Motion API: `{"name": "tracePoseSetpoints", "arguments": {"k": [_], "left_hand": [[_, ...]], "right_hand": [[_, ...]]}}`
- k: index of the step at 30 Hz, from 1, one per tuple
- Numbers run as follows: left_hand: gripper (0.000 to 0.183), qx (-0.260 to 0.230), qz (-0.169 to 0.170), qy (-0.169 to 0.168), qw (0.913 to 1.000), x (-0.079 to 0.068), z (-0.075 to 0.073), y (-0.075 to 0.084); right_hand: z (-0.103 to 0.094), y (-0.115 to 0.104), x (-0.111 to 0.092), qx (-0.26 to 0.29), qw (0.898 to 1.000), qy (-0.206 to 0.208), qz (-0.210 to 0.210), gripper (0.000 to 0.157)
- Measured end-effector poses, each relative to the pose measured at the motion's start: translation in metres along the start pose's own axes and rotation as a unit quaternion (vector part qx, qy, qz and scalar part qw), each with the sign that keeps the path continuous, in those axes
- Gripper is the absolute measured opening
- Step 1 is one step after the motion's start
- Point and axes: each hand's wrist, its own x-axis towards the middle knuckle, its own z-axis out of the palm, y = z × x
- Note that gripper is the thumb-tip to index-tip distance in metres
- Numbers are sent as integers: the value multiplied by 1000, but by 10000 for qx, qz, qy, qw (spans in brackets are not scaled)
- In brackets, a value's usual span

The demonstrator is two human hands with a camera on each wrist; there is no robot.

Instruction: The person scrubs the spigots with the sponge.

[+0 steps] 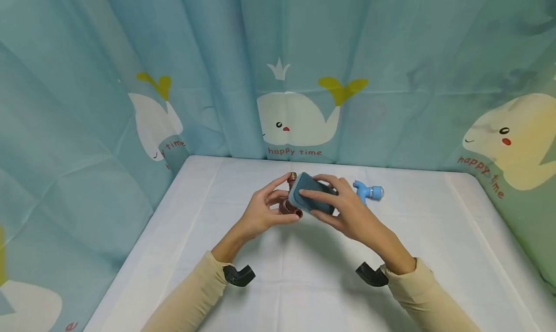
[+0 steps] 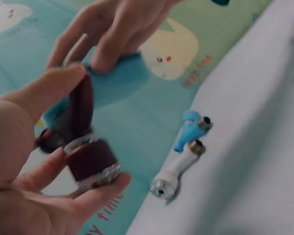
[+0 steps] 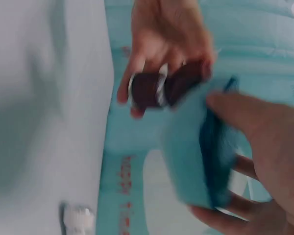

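My left hand [image 1: 256, 215] holds a dark red-brown tap [image 2: 92, 160] with silvery bands, its fingers and thumb around the two ends. A brass-coloured threaded end of the tap points up and away in the head view. In my right hand [image 1: 349, 210] is a blue sponge [image 1: 309, 183], pale on one side and darker on the other, gripped between thumb and fingers. The sponge overlaps part of the tap in the head view, and the right wrist view shows its edge close against the tap's narrow end.
Beyond my right hand, a light blue tap [image 1: 365, 191] lies on the white tabletop [image 1: 299, 283]. A white tap [image 2: 179, 169] with a silvery end lies beside it. A blue-green curtain [image 1: 208, 57] with whale prints hangs around the table's back and sides.
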Motion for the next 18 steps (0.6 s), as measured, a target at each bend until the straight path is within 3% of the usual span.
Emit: {"name": "tracePoseSetpoints", "arguments": {"k": [3,8,14,18], "left_hand": [[93,163,6,-107,9998,1,1,3],[94,321,-16,-55,9995,0,2,5],[94,183,-388,-131,9990,-2,2,2],[94,17,-474,-139,9988,-3,0,-3]], "right_hand": [[2,0,2,-138,9996,200,-125,55],[8,-6,1,-417,9987,-60,-296,53],[14,3,2,-1377,9888,463,-355,57],[14,6,2,-1101,9923,455,-326,57]]}}
